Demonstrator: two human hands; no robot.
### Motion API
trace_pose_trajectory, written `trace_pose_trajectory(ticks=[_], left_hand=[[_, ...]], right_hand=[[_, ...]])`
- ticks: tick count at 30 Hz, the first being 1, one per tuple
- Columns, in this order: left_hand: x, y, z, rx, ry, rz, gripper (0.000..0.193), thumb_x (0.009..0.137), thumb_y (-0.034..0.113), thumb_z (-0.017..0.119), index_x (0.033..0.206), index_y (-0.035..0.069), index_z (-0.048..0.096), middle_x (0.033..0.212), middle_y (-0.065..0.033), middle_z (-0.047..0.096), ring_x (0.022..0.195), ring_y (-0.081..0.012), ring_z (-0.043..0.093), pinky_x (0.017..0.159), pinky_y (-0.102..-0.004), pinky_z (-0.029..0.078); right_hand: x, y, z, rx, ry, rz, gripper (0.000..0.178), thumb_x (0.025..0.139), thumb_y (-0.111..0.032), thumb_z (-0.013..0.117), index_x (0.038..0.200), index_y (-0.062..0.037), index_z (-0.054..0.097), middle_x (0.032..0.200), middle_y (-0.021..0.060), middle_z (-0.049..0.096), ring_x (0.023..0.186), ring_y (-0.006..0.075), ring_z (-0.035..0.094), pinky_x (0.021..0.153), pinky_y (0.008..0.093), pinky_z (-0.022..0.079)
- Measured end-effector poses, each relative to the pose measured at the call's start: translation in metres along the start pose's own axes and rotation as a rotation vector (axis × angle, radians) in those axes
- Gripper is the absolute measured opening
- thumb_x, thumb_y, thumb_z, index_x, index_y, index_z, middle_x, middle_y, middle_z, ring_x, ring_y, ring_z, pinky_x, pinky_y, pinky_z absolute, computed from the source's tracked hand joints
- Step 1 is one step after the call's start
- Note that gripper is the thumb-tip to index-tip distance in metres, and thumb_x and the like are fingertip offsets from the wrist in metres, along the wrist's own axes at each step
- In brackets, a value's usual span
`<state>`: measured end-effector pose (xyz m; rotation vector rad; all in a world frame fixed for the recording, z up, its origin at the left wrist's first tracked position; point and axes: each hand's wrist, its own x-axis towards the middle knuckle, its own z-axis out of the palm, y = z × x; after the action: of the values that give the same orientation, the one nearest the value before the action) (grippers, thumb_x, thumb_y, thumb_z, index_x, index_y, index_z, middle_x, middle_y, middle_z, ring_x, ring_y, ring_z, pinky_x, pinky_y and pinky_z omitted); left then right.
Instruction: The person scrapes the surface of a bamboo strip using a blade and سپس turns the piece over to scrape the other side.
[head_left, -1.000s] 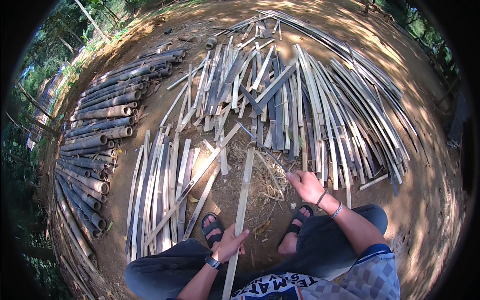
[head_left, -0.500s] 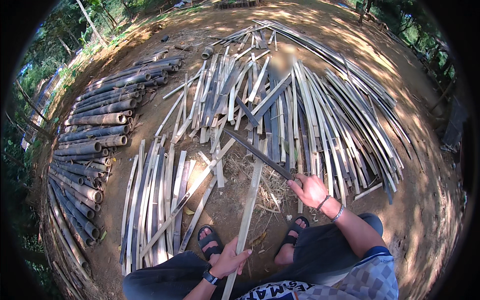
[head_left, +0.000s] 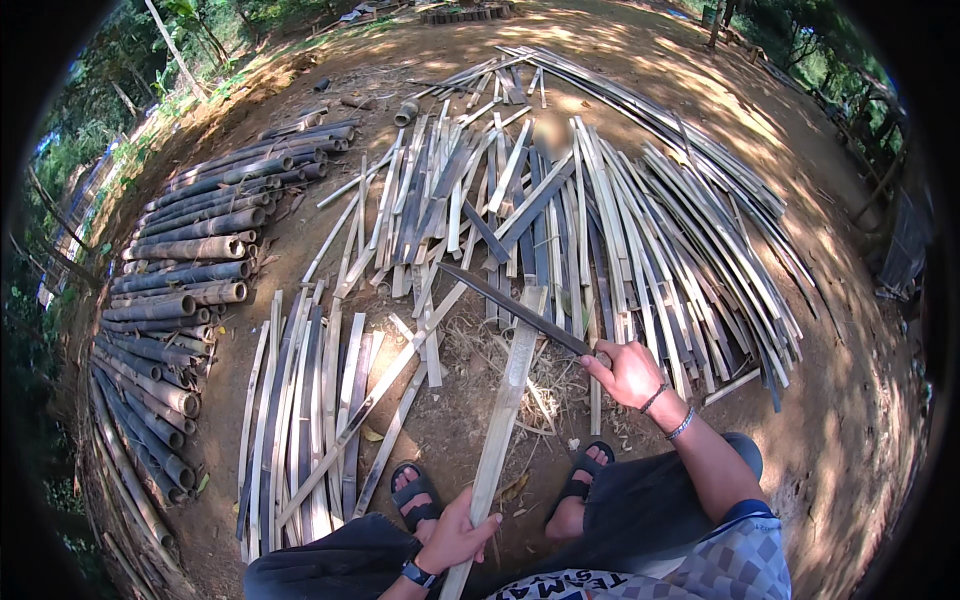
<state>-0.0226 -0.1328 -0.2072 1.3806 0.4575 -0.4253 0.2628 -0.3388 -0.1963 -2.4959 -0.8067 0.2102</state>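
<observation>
My left hand [head_left: 455,532] is closed round the lower part of a pale bamboo strip [head_left: 507,400], which slants up and away from me between my feet. In my right hand [head_left: 628,372] is the handle of a long dark machete [head_left: 520,312]. Its blade points up and to the left and crosses over the strip near the far end; whether the edge touches the strip I cannot tell. Pale shavings [head_left: 540,385] lie on the ground just beyond my feet, under the blade and strip.
Split bamboo strips [head_left: 300,420] lie in a bundle at left, with one long strip across them. A wide fan of more strips [head_left: 650,240] spreads ahead and right. Whole bamboo poles [head_left: 200,250] are stacked at far left. My sandalled feet [head_left: 415,490] stand on bare soil.
The bamboo strip has turned so that its broader face shows, and its far end sits slightly higher against the blade. The machete keeps nearly the same angle; the whole view has shifted slightly.
</observation>
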Motion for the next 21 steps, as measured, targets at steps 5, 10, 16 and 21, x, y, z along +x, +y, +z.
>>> trace_pose_trajectory(ticks=[5, 10, 16, 21], left_hand=[[0.000, -0.001, -0.001, 0.066, 0.027, 0.004, 0.042, 0.090, 0.012, 0.059, 0.124, -0.002, 0.038, 0.064, -0.0013, 0.053, 0.040, -0.0081, 0.053, 0.035, -0.0221, 0.044], [-0.001, -0.003, -0.003, 0.028, 0.017, 0.025, 0.041, 0.090, 0.012, 0.059, 0.124, -0.002, 0.038, 0.062, -0.0006, 0.052, 0.039, -0.0084, 0.053, 0.034, -0.0220, 0.043], [-0.004, -0.004, -0.006, 0.013, 0.018, 0.003, 0.041, 0.090, 0.010, 0.058, 0.123, -0.002, 0.038, 0.062, -0.0003, 0.052, 0.038, -0.0086, 0.052, 0.033, -0.0224, 0.042], [-0.004, 0.005, -0.002, 0.016, 0.000, 0.021, 0.039, 0.091, 0.009, 0.057, 0.123, -0.002, 0.038, 0.063, -0.0002, 0.051, 0.038, -0.0083, 0.051, 0.034, -0.0221, 0.041]], right_hand=[[0.001, 0.000, -0.001, -0.074, 0.013, -0.044, 0.049, 0.089, -0.051, 0.053, 0.084, -0.0033, 0.064, 0.052, 0.0196, 0.056, 0.057, 0.0412, 0.060, 0.054, 0.0479, 0.048], [-0.005, -0.012, 0.003, -0.054, -0.012, -0.015, 0.049, 0.089, -0.050, 0.053, 0.085, -0.0028, 0.063, 0.051, 0.0201, 0.055, 0.056, 0.0417, 0.060, 0.054, 0.0476, 0.049], [-0.011, -0.012, 0.007, -0.090, -0.015, -0.145, 0.047, 0.089, -0.048, 0.054, 0.082, -0.0026, 0.062, 0.053, 0.0205, 0.056, 0.056, 0.0420, 0.059, 0.055, 0.0479, 0.049], [-0.008, -0.014, -0.003, 0.062, 0.001, 0.023, 0.045, 0.090, -0.046, 0.055, 0.085, -0.0018, 0.063, 0.055, 0.0227, 0.055, 0.059, 0.0433, 0.059, 0.057, 0.0490, 0.048]])
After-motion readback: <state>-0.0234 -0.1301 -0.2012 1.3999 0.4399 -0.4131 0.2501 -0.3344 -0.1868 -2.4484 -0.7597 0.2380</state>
